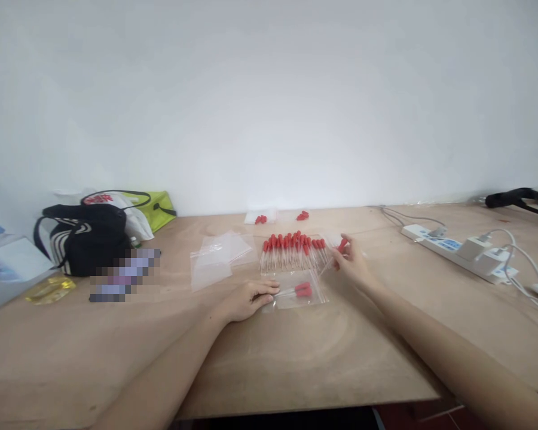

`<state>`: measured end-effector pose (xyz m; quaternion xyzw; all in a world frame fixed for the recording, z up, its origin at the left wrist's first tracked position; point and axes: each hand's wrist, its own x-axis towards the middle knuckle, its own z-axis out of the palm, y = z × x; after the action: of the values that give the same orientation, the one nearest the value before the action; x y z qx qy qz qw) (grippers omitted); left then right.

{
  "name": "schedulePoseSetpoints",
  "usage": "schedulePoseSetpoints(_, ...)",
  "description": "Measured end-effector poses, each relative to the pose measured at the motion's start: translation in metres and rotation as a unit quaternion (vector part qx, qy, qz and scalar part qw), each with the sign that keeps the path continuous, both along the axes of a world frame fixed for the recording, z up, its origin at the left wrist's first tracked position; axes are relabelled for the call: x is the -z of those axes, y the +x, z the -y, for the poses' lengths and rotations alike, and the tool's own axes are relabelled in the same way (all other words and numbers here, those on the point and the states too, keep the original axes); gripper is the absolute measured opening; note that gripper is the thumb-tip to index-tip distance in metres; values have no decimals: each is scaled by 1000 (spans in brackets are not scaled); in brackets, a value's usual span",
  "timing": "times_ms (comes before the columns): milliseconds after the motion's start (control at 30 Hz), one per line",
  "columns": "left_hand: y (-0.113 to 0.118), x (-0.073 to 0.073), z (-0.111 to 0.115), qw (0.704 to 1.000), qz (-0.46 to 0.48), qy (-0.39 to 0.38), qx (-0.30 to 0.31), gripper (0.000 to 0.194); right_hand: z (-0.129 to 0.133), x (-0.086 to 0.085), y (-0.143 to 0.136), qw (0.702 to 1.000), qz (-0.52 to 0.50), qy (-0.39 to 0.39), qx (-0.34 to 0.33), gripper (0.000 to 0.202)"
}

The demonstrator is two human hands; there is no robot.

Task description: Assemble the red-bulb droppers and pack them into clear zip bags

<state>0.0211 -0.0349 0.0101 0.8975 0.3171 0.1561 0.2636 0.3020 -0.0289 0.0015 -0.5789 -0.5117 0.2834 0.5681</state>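
Observation:
My left hand [250, 300] has its fingers and thumb closed on the left end of a clear zip bag [280, 303]. Inside the bag lie red-bulbed droppers [303, 289], stems pointing left. Over to the right, my right hand [353, 263] pinches one dropper [342, 244] by its red bulb, its thin clear stem slanting down to the left. Just left of that hand, a row of loose droppers [290, 243] rests on the table, red bulbs away from me. Flat empty-looking plastic bags [222, 254] lie left of the row.
Two packed bags with red bulbs [260, 220] lie near the wall. On the left are a black bag [87, 236], a green bag [162, 209], a pixelated item [125, 276] and a plastic container [13, 263]. A power strip [457, 251] with plugged chargers and cables is on the right.

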Motion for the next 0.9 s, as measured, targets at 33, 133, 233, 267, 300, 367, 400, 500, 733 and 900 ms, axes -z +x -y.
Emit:
schedulePoseSetpoints(33,0,0,0,1000,0,1,-1,28,5,3,-1,1000,-18,15,6,56)
schedulePoseSetpoints(133,0,0,0,1000,2,0,0,28,15,9,-5,997,-66,30,20,54)
schedulePoseSetpoints(233,0,1,0,1000,5,-3,-1,28,16,12,-12,994,-104,30,19,50)
schedulePoseSetpoints(267,0,1,0,1000,5,-4,-1,28,16,13,-15,993,-115,30,16,48)
schedulePoseSetpoints(300,0,1,0,1000,6,-3,-1,28,16,14,-17,992,-126,30,12,46)
schedulePoseSetpoints(367,0,1,0,1000,7,-1,-1,28,16,16,-23,988,-151,28,-4,42)
schedulePoseSetpoints(400,0,2,0,1000,7,1,-2,28,16,17,-25,986,-163,26,-14,41)
schedulePoseSetpoints(500,1,1,0,1000,3,4,-9,29,20,18,-27,980,-194,16,-40,40)
schedulePoseSetpoints(733,3,-1,2,1000,-14,-3,-19,34,36,12,-29,964,-253,-51,-68,32)
schedulePoseSetpoints(900,4,0,3,1000,-5,10,-28,41,41,9,-34,970,-187,-110,-112,26)
